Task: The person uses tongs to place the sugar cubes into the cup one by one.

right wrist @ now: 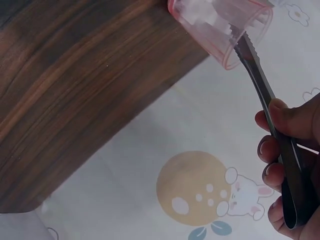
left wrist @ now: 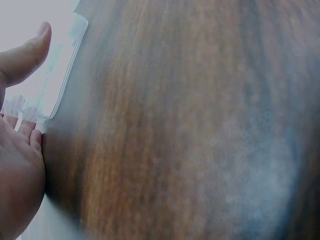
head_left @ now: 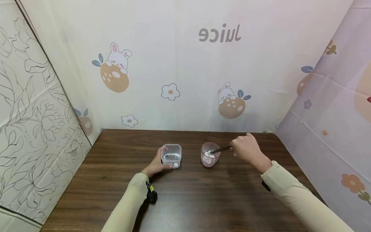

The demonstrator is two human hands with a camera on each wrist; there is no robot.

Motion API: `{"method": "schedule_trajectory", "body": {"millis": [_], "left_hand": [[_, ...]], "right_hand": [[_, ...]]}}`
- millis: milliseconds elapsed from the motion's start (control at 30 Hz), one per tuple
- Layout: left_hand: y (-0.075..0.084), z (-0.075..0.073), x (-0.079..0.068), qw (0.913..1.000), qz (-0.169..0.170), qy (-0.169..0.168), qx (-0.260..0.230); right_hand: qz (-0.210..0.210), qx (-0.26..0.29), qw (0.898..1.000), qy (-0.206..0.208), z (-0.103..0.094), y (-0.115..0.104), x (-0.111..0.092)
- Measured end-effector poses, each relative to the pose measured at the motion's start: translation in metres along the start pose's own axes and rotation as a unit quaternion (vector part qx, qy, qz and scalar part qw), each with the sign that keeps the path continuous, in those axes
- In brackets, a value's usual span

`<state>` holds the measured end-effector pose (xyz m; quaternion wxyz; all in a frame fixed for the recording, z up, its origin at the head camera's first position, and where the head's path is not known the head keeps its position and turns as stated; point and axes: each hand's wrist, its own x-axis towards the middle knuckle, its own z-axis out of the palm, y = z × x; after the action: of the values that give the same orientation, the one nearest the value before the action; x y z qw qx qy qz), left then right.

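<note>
On the left, my left hand (head_left: 156,166) grips a clear square plastic container (head_left: 171,162), thumb along its near side and fingers at the far left corner. The container's corner and pale wall (left wrist: 64,75) show beside the thumb in the left wrist view. My right hand (head_left: 246,147) holds dark metal tongs (right wrist: 262,85) near their bent end, fingers wrapped around both arms. Their serrated tips reach into a pink see-through cup (head_left: 206,162) standing upright on the table. White lumps (head_left: 208,154) lie inside the cup, up against the tips.
A dark wood-grain table (head_left: 185,199) carries both vessels. Its far edge meets a printed cloth wall (head_left: 185,64), and more cloth hangs at either side. A small black device (head_left: 151,193) is strapped on the left wrist.
</note>
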<state>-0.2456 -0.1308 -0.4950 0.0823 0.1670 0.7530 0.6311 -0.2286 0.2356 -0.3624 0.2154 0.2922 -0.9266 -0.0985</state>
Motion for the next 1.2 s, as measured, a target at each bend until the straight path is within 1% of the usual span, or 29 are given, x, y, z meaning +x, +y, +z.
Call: {"method": "schedule_trajectory", "body": {"millis": [200,500,633,733,900,967,1067,1100,1200], "left_hand": [[-0.003,-0.001,0.002,1.0000,-0.003,-0.005,-0.001],[0.002,-0.002,0.003,1.0000,-0.004,-0.006,0.004],[0.000,-0.002,0.004,1.0000,-0.001,-0.003,0.008],[-0.008,-0.002,0.007,0.9999,0.005,0.007,0.007],[-0.030,-0.001,0.014,0.9995,-0.005,0.024,0.019],[-0.034,-0.002,0.015,0.9993,-0.013,0.027,0.024],[-0.037,-0.003,0.016,0.9992,-0.014,0.029,0.022],[-0.037,-0.003,0.015,0.9993,-0.011,0.027,0.021],[-0.022,-0.004,0.010,0.9998,-0.013,0.008,0.011]], "right_hand": [[-0.017,-0.019,1.000,0.003,0.006,-0.002,0.005],[-0.016,-0.026,1.000,0.004,0.005,-0.003,0.010],[-0.007,-0.027,1.000,-0.006,0.004,-0.001,0.011],[0.001,-0.025,1.000,-0.013,0.003,0.001,0.011],[0.010,-0.022,1.000,-0.013,-0.005,0.001,0.015],[0.011,-0.020,1.000,-0.013,-0.009,-0.001,0.018],[0.008,-0.016,1.000,-0.004,-0.016,-0.007,0.023],[0.005,-0.017,1.000,0.000,-0.018,-0.009,0.026],[-0.002,-0.018,1.000,0.005,-0.022,-0.017,0.033]]}}
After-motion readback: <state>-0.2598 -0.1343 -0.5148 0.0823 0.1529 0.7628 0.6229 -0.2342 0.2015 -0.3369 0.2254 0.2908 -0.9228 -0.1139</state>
